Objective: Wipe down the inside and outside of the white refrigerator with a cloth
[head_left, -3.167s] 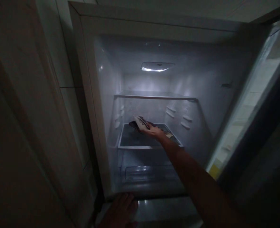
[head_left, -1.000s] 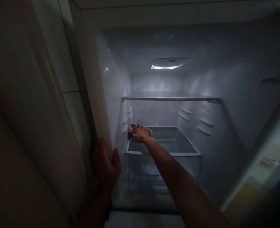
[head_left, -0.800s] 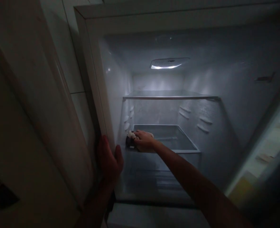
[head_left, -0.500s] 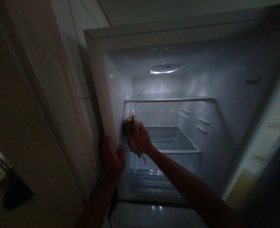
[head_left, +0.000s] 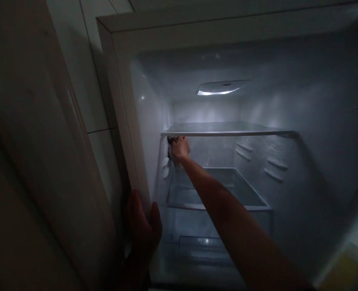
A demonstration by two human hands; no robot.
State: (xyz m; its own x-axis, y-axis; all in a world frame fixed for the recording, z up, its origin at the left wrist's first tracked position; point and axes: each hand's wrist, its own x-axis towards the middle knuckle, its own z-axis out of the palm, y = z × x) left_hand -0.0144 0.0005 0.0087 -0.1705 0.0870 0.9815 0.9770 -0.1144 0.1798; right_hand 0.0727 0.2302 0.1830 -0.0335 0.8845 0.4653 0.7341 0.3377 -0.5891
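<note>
My right hand (head_left: 181,148) reaches deep into the refrigerator (head_left: 150,89), just under the upper glass shelf (head_left: 227,133). Its fingers are closed on a crumpled cloth (head_left: 174,157), which presses against the left inner wall near the back; the hand covers much of the cloth. At the front left edge of the refrigerator, my left hand (head_left: 144,224) grips the frame, with the thumb on the inner face and the fingers around the outer side. Dim light leaves the left hand dark.
A lower glass shelf (head_left: 218,208) spans the compartment, with a clear drawer (head_left: 204,248) below. Ribbed shelf supports (head_left: 274,173) stick out from the right wall. A lamp (head_left: 219,89) glows in the ceiling. Tiled wall (head_left: 98,149) stands close on the left.
My right hand has moved the cloth further in and up along the left wall, to beneath the upper shelf. The view has come closer; my left hand stays on the frame.
</note>
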